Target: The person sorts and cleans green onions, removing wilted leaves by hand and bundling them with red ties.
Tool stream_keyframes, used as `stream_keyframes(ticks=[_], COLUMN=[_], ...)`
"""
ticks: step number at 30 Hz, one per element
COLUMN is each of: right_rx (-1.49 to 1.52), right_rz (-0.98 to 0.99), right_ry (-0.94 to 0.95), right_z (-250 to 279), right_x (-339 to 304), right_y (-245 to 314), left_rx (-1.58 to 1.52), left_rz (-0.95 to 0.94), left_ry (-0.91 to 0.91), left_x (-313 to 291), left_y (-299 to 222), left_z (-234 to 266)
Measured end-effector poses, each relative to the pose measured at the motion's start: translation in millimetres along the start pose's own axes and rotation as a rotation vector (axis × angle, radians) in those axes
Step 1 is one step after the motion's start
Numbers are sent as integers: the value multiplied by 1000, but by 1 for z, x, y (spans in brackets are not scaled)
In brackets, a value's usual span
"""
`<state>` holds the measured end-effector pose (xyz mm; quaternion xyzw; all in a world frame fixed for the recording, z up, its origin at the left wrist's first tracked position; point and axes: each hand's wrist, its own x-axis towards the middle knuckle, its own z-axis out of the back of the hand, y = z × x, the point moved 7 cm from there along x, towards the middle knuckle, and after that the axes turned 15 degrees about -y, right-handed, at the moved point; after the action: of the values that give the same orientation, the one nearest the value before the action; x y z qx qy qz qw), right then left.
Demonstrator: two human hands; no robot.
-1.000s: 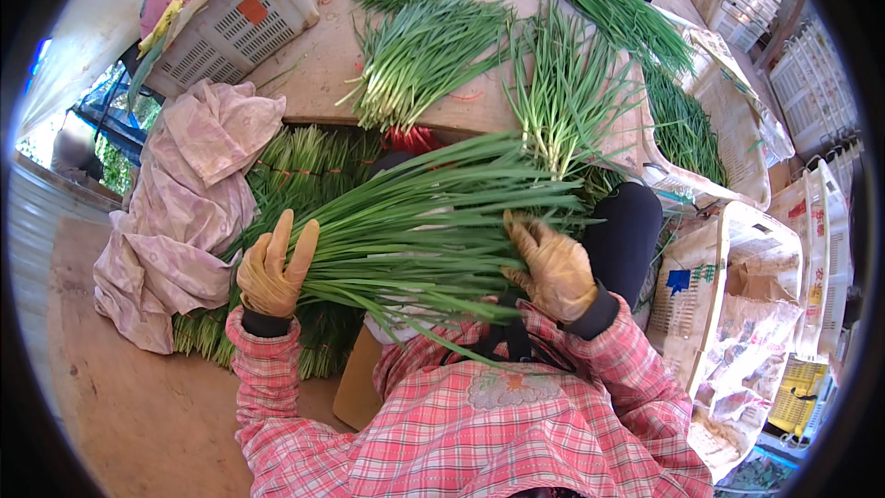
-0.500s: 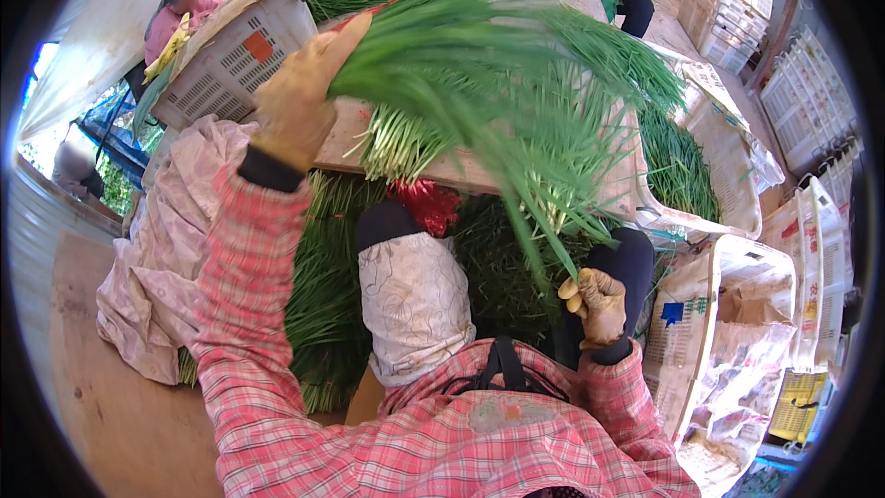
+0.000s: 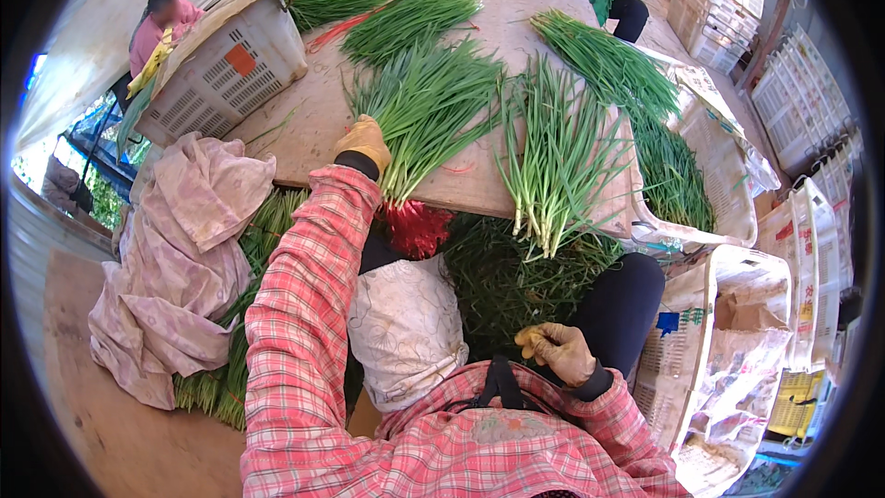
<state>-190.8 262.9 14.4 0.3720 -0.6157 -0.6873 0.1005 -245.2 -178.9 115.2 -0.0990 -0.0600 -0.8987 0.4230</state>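
Observation:
My left hand, in a yellowish work glove, is closed at the left edge of a bunch of garlic chives lying on a wooden board, by its pale stem ends. Its fingertips are hidden among the stalks. Just right of that bunch lies a looser bunch, white stems toward me. My right hand, gloved too, is above my lap by my right knee. Its fingers are curled together, and whatever they hold, if anything, does not show. Red ties hang under the board's near edge.
More chives lie farther back and at the right of the wooden board. A white crate stands at the left, others at the right. Crumpled cloth covers greens beside me. Dark leaf scraps lie below. Co-workers sit beyond.
My left hand has come down and toward the middle, lowering the swinging chives onto the board. My right hand has dropped slightly left; the green blades at its fingers are gone.

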Motion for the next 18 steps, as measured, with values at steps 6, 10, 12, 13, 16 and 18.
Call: stream_keyframes(ticks=[6,10,12,13,16,18], right_rx=[-477,-442,-418,-405,-253,-133], right_rz=[723,643,588,560,449,390], right_ry=[205,215,217,218,163,148], right_z=[-48,-64,-71,-75,-82,-81], right_x=[11,24,37,43,68,81], right_y=[49,63,69,71,76,89], left_rx=[-82,-27,-61,-77,-176,-295], left_rz=[-149,-214,-175,-156,-187,-205], left_ry=[238,387,291,244,279,276], left_x=[10,-2,-3,-4,-6,0], left_y=[7,-3,1,2,1,1], left_z=[-11,12,10,10,2,7])
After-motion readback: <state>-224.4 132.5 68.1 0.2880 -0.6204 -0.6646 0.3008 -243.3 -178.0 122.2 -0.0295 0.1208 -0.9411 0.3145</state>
